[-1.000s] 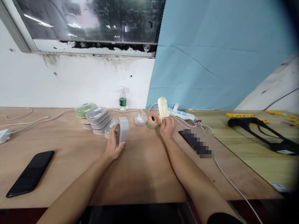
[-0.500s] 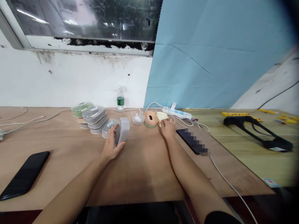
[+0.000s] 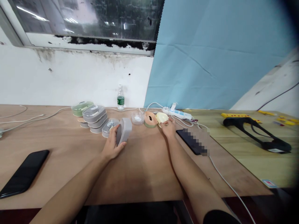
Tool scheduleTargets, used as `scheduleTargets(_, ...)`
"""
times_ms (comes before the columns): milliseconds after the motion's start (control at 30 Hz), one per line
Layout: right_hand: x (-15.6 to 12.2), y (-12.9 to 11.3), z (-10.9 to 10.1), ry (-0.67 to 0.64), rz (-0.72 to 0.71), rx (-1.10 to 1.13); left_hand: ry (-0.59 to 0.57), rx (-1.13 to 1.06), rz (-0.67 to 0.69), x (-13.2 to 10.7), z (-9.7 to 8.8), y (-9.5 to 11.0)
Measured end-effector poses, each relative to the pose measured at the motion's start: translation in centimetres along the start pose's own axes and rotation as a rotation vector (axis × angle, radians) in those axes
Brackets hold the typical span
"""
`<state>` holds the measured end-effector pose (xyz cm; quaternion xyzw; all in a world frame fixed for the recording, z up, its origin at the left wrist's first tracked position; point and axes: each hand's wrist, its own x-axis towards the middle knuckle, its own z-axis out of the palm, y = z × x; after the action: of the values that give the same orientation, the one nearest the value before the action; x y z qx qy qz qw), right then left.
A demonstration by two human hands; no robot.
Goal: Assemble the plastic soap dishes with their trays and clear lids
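Observation:
Just left of the table's middle, my left hand (image 3: 113,147) is closed round a grey rounded plastic box (image 3: 125,130), tilted on its side. A lidded grey box (image 3: 109,126) lies right behind those fingers. Farther right, my right hand (image 3: 169,127) is closed at the near edge of a pale yellow dish-shaped plastic piece (image 3: 162,117). Its fingertips partly cover that piece. Touching or nearly touching it on the left is an orange piece with a dark slot (image 3: 150,117), on a green base. Beside that sits a clear round container (image 3: 137,118) with something white inside.
Stacked grey boxes (image 3: 97,116) and a green-lidded box (image 3: 81,108) stand at the back left. A water bottle (image 3: 120,99) is by the wall. Phones lie left (image 3: 24,172) and right (image 3: 190,141). A power strip (image 3: 178,114) trails white cables; a black frame (image 3: 257,133) lies far right.
The grey box in my left hand has turned slightly and shifted a little right. The yellow piece is tipped flatter, with my right fingers at its near edge.

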<state>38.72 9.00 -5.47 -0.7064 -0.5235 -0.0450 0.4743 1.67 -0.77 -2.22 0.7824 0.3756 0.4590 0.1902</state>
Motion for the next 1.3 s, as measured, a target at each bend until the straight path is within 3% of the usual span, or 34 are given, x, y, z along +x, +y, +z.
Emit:
scheduleTargets(533, 0.1, -0.2, -0.4, 0.031, -0.004, 0.044, -0.043, -0.014, 0.019, 0.1, -0.2, 0.1)
scheduleTargets(700, -0.7, -2.6, -1.1, 0.1, -0.198, -0.034, -0.05, -0.02, 0.03, 0.1, -0.1, 0.0)
scheduleTargets(800, -1.6, -4.6, -1.0, -0.005, -0.397, -0.076, -0.048, -0.024, 0.033, 0.1, -0.1, 0.0)
scheduleTargets(900, -2.2, -5.7, -0.2, -0.155, -0.509, -0.08, -0.046, -0.022, 0.036, 0.1, 0.0, 0.0)
scheduleTargets(1033, -2.4, -5.5, 0.7, -0.256, -0.55, -0.061, -0.043, -0.029, 0.032, 0.1, -0.1, 0.0)
scheduleTargets(1300, -1.8, -4.9, 0.6, -0.22, -0.595, -0.126, -0.062, -0.039, 0.015, 0.1, -0.1, 0.1)
